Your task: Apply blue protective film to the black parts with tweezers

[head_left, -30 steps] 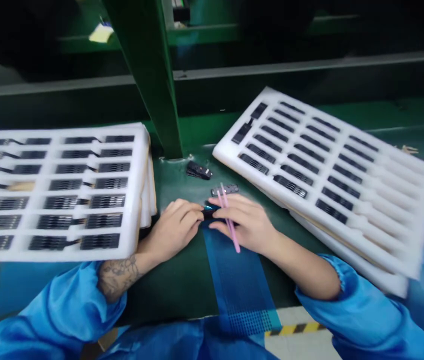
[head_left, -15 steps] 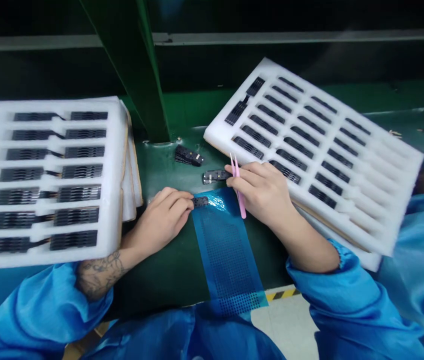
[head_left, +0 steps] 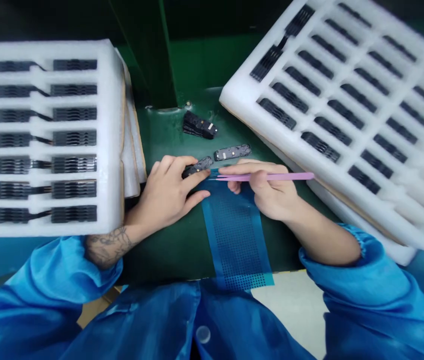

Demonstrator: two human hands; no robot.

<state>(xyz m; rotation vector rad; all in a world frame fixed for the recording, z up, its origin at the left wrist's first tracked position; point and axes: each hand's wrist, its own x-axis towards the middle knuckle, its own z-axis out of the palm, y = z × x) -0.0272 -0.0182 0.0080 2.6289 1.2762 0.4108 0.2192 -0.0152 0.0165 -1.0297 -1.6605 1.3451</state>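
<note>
My left hand [head_left: 172,187] pins a small black plastic part [head_left: 203,164] under its fingers, with the thumb stretched out beside it. In my right hand [head_left: 274,192] are pink tweezers [head_left: 290,176], lying nearly level and pointing left. Their tips are at the top end of a blue film strip [head_left: 230,225] covered in rows of small dark dots, close to my left fingertips. Whether the tips pinch anything is too small to tell. A second black part [head_left: 232,152] lies flat just beyond my right fingers. Behind it is a small fanned stack of black parts [head_left: 199,125].
A white foam tray [head_left: 110,150] filled with black parts stands at left, stacked on others. Another foam tray [head_left: 230,100] sits angled at right, with some bare slots. A green post [head_left: 155,60] rises from the green bench [head_left: 167,250] at the back.
The tweezers have swung from upright to level, their tips now beside my left fingers. My left hand has opened somewhat over its part, which is now tilted. The view has shifted.
</note>
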